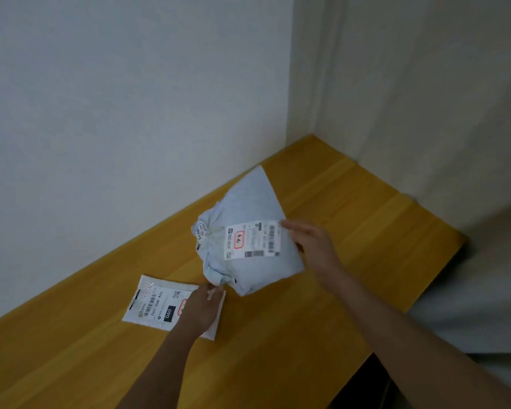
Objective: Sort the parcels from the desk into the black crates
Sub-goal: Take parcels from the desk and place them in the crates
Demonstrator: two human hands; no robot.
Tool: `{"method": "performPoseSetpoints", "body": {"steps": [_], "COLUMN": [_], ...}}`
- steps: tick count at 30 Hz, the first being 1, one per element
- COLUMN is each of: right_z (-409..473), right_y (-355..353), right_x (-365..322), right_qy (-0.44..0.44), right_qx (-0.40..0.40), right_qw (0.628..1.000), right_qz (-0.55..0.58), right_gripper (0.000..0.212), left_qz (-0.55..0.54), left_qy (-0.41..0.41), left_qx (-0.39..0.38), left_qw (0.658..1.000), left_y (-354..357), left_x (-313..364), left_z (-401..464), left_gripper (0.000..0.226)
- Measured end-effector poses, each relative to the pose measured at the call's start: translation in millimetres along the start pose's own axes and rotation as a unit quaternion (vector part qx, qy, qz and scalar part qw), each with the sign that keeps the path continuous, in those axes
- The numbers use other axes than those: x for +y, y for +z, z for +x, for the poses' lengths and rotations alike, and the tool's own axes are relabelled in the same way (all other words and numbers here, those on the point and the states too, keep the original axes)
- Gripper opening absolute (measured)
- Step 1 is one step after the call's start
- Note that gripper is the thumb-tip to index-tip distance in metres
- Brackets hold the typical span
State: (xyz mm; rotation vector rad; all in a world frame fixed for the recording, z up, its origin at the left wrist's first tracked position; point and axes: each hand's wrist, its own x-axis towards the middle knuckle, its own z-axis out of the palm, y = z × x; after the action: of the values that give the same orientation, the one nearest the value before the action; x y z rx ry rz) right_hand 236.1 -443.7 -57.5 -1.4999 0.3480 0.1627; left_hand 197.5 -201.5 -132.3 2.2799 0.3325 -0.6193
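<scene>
A grey bag (248,231) is held over the desk (351,231) by both hands, its upper corner pointing toward the wall (115,98); its right edge, beside the label (252,239), is gripped by the right hand (310,246), the fingers curled round the edge; its bunched lower-left corner is pinched by the left hand (202,308), though the fingertips are partly hidden by the plastic. A white flat parcel (160,305) lies on the desk just under the left hand, partly covered by it; whether it is touched cannot be told. The step in hand is judged to be the pick-up and label check of the grey bag; no black crate is seen in this view, so nothing can be said of how full any is. The next move calls for the bag to be carried off the desk to the proper crate, the soft plastic being kept from slipping; the white parcel is left to be sorted.
</scene>
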Motion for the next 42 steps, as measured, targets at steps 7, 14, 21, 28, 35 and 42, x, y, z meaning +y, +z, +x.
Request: {"method": "performPoseSetpoints", "body": {"steps": [7, 14, 21, 28, 35, 42], "right_z": [-3, 10, 36, 65, 63, 70], "right_y": [-39, -47, -59, -72, -68, -46], "right_x": [72, 107, 116, 99, 113, 105], "right_qy": [0.165, 0.16, 0.245, 0.099, 0.147, 0.094], "right_qx": [-0.033, -0.093, 0.007, 0.208, 0.097, 0.005], "right_qw": [0.925, 0.904, 0.876, 0.941, 0.95, 0.98], "right_qz": [-0.342, -0.386, -0.417, -0.248, -0.26, -0.173], "right_gripper": [0.045, 0.059, 0.046, 0.069, 0.075, 0.07], "left_qz": [-0.049, -0.129, -0.175, -0.162, -0.123, -0.328], "left_qy": [-0.06, -0.084, 0.006, -0.198, -0.106, -0.2], "left_qx": [-0.044, -0.024, 0.02, -0.259, 0.229, 0.116], "left_qw": [0.996, 0.988, 0.984, 0.931, 0.96, 0.916], "left_y": [11, 29, 48, 45, 44, 39], "left_x": [4, 11, 26, 53, 39, 42], "left_z": [-8, 1, 21, 10, 32, 30], "left_gripper": [0.053, 0.059, 0.042, 0.051, 0.009, 0.045]}}
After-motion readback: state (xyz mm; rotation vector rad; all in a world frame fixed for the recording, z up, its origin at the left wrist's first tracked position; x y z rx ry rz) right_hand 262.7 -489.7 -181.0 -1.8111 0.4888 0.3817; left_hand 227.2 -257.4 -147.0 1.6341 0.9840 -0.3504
